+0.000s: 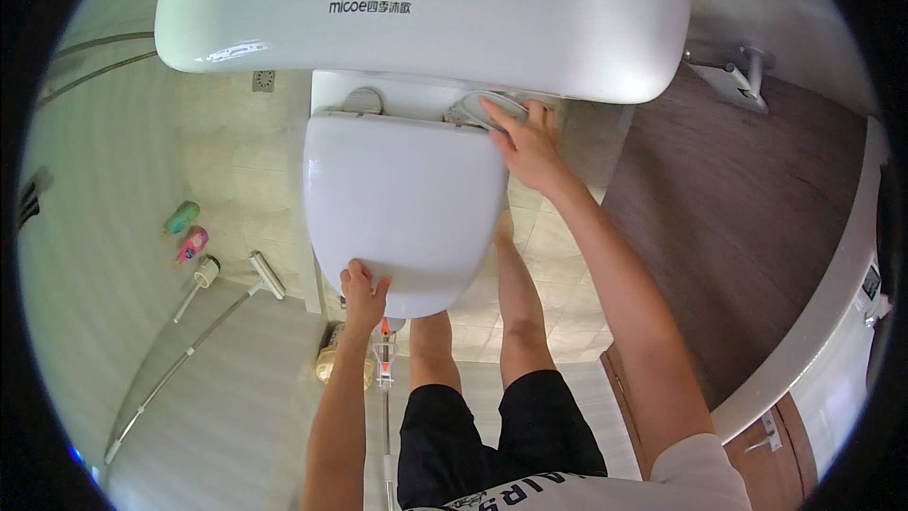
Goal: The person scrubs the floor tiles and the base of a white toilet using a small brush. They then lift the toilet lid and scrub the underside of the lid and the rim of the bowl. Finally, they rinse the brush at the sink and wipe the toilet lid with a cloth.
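In front of me is a white toilet with its lid (404, 206) down. My left hand (365, 294) rests on the lid's front edge, fingertips on top and somewhat apart, with nothing seen in it. At the lid's rear right corner, my right hand (532, 145) has its fingers on a pale grey oval piece (489, 108). This piece is tilted over the right hinge area; its underside is hidden. A round grey hinge cap (364, 101) sits at the rear left. Behind the lid stands the white cistern (425, 28), bearing the maker's name Micoe.
A squeegee (267, 275), a toilet brush (206, 272) and green (182, 217) and pink (191, 245) bottles are at the left wall. A long-handled tool (385, 362) stands by my left arm. A floor drain (263, 81) lies behind left; a paper holder (748, 81) is at right.
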Demonstrator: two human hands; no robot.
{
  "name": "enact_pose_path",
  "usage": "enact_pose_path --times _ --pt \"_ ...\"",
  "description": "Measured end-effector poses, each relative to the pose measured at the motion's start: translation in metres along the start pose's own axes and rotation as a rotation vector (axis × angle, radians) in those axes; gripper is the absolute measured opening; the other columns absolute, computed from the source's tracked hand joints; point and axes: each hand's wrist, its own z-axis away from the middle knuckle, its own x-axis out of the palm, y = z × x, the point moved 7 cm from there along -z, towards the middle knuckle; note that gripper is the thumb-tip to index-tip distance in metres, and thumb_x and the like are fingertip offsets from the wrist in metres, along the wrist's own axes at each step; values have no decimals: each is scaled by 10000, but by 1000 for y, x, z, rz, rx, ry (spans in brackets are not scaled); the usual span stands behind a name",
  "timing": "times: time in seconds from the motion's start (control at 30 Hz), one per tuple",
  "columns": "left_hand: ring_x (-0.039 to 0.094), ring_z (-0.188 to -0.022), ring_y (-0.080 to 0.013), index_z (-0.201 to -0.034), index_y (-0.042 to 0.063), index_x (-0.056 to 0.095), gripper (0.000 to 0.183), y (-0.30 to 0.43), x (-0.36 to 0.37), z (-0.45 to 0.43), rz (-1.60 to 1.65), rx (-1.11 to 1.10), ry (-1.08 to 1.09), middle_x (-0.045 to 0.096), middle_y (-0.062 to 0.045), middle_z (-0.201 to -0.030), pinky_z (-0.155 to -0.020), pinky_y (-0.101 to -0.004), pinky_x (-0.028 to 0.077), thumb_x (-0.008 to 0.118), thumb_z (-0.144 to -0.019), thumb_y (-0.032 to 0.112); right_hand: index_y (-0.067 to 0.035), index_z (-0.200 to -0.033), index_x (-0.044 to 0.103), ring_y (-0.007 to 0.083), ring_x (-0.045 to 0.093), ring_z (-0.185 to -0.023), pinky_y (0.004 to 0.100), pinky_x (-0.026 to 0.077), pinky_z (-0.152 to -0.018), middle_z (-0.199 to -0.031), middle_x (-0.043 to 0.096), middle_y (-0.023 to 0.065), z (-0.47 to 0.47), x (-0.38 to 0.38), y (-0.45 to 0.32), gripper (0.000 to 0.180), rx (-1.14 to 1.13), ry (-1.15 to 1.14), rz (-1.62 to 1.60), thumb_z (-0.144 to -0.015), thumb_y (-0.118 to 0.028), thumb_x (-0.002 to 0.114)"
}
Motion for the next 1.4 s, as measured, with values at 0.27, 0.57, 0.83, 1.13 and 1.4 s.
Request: enact_pose_path --times 0.27,0.57,0.83,1.13,1.4 --pt "420 -840 -314 -921 17 392 391 -1 0 1 -3 30 19 442 -146 -855 -708 -406 399 733 -760 121 -338 -1285 573 354 423 -1005 473 347 -880 -1129 472 210 6 1 -22 351 -15 238 119 -935 -328 548" --pt "419 -859 -344 -922 10 405 362 5 -2 0 62 19 35 460 -156 -859 -769 -440 362 720 -769 101 -389 -1263 585 365 475 -956 456 402 -836 -1107 492 217 14 -11 25 344 48 187 156 -919 -378 565" --pt "424 -861 -329 -933 8 400 357 3 1 -1 26 80 25 470 -145 -846 -759 -439 380 704 -783 119 -408 -1272 567 336 474 -998 435 405 -871 -1077 508 162 -7 -24 -2 345 -110 17 279 -930 -424 522" --pt "440 -904 -372 -962 19 424 346 3 -1 4 85 -59 9 449 -179 -951 -809 -455 378 710 -777 76 -304 -1298 546 361 493 -1000 476 445 -838 -1067 502 196 20 -23 -38 417 -52 178 259 -889 -275 618" --pt "447 -910 -369 -997 11 459 369 7 -6 4 198 -36 0 461 -186 -937 -826 -447 384 733 -769 110 -250 -1298 538 387 520 -940 466 476 -792 -1010 493 221 -95 81 -215 384 -208 152 139 -917 -296 560"
